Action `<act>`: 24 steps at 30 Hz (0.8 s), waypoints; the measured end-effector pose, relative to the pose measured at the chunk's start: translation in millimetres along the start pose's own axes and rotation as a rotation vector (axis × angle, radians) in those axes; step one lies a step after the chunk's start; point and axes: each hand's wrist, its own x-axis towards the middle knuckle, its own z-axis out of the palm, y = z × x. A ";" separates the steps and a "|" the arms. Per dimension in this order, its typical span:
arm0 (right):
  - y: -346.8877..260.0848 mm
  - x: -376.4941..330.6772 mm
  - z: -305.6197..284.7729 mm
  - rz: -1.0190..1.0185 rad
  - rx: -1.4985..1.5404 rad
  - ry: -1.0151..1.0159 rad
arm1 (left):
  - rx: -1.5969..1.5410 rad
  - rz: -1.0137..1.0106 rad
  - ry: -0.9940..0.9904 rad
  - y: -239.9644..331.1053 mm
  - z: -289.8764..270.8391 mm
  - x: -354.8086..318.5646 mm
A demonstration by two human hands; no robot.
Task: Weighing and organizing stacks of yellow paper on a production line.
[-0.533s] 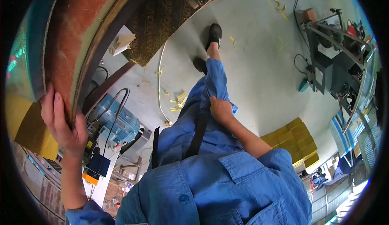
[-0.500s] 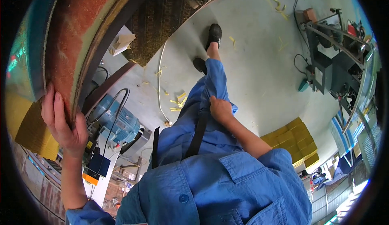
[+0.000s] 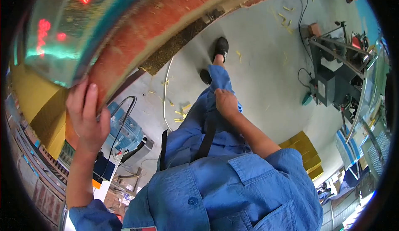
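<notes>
The step in hand looks like a braced pause: the person's left grip (image 3: 88, 114) is around the rim of the curved red worktop (image 3: 160, 25), fingers on its upper face and thumb toward the outer edge, in what seems a light hold, while the right grip (image 3: 227, 105) is clenched on a fold of the blue trouser leg (image 3: 220, 77). The worktop arcs from the left grip across the upper part of the view, with a translucent panel (image 3: 54, 66) just beside the fingertips and a yellow-brown block (image 3: 35, 96) near the wrist; the trouser leg runs forward at the centre, above the floor. As a judgement, any move from here calls for letting the cloth go and drawing the left fingers clear of the panel's edge. Compared with half a second ago, the view has swung: the worktop now reaches farther over the dark board (image 3: 160, 62) below it, red lit characters show large through the panel, and the blue motor (image 3: 126, 123) is partly covered by the left grip, while both holds look much the same.
</notes>
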 end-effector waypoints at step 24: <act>-26.7 43.5 7.4 -0.453 -0.048 -0.362 | -0.075 0.020 0.206 4.8 -4.0 -2.3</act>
